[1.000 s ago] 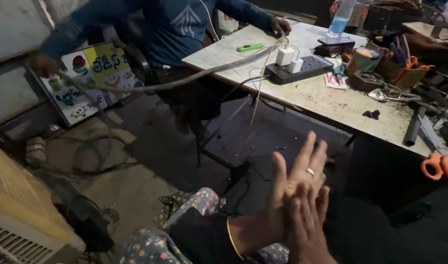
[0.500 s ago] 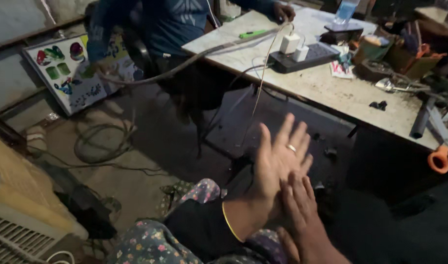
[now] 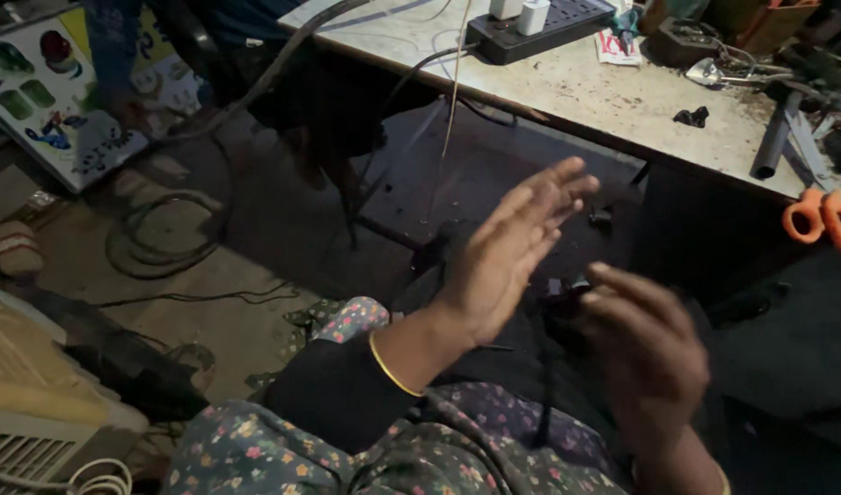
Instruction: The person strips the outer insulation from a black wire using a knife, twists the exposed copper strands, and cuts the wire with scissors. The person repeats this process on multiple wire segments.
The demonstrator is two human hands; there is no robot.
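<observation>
My left hand (image 3: pixel 508 252) is raised over my lap, flat and open, fingers stretched toward the table, with a thin gold bangle at the wrist. My right hand (image 3: pixel 645 353) sits lower and to the right, fingers curled downward, in deep shadow. A small dark thing (image 3: pixel 563 295) with a dark strand hanging from it lies between the two hands; I cannot tell whether my right hand grips it. My floral sleeves and dark lap fill the bottom of the head view.
A stained worktable (image 3: pixel 576 92) carries a black power strip (image 3: pixel 540 27), a metal tube (image 3: pixel 774 142), orange scissors (image 3: pixel 824 220) and clutter. Another person (image 3: pixel 255 55) sits at its far side. A cable coil (image 3: pixel 164 234) and a colourful board (image 3: pixel 54 101) lie left.
My hands, pressed palm to palm a second ago, have come apart: the left swung up and left, the right dropped and curled. The view has tilted down and right.
</observation>
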